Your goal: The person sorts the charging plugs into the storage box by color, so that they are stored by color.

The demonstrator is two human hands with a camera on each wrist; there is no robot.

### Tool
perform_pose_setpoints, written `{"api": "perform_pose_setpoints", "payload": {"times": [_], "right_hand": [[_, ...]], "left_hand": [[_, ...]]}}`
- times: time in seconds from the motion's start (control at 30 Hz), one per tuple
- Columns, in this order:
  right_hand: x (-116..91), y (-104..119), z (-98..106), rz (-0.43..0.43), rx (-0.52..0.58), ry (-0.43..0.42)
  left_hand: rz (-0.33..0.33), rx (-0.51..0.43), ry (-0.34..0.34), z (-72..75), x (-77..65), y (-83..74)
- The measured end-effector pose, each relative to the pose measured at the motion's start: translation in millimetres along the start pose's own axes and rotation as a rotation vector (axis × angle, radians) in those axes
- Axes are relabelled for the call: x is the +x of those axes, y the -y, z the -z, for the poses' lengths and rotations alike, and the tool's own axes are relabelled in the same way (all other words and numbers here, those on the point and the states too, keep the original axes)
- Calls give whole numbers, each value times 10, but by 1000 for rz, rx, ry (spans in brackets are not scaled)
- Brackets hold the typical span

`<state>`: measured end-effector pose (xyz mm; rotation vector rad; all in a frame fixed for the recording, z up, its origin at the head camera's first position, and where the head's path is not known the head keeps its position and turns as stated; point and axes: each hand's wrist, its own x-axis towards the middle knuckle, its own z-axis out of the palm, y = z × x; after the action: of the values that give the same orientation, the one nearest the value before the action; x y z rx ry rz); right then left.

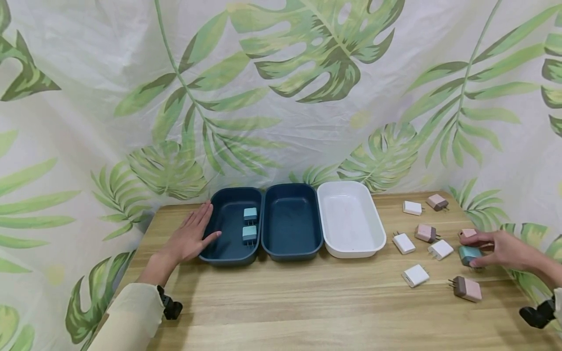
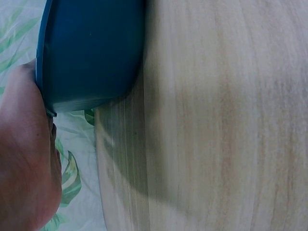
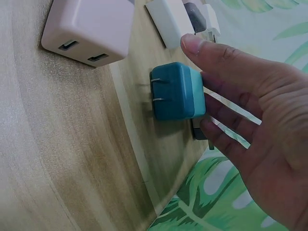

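Note:
My left hand [image 1: 190, 239] lies with fingers extended along the left rim of the left dark blue tray [image 1: 226, 197], thumb over its inside. In the left wrist view, the hand [image 2: 29, 149] is beside the wall of that tray [image 2: 91, 57]. Two teal plug chargers [image 1: 250, 234] lie in it. At the far right, my right hand [image 1: 505, 251] reaches around another teal charger [image 1: 469, 254]. In the right wrist view, the fingertips are right at the pale face of this charger [image 3: 175, 91], while the thumb is spread apart from it.
A second dark blue tray [image 1: 291, 256] and a white tray [image 1: 353, 251] stand beside the first. Several white chargers [image 1: 414, 276] and pink-and-brown chargers [image 1: 469, 288] lie scattered at the table's right side. A leaf-print cloth [image 1: 307, 136] hangs behind the table.

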<state>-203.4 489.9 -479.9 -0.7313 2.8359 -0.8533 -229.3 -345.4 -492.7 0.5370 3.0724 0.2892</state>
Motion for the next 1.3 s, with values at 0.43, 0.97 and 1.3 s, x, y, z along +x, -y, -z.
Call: {"api": "perform_pose_setpoints", "payload": {"times": [0.43, 0.97, 1.3], "right_hand": [[-38, -12, -33, -60, -60, 27], [-62, 10, -61, -176, -110, 54], [-77, 21, -76, -181, -97, 35]], "left_hand": [[4, 12, 18, -5, 7, 6], [8, 20, 16, 4, 1, 13], [10, 54, 18, 11, 3, 7]]}}
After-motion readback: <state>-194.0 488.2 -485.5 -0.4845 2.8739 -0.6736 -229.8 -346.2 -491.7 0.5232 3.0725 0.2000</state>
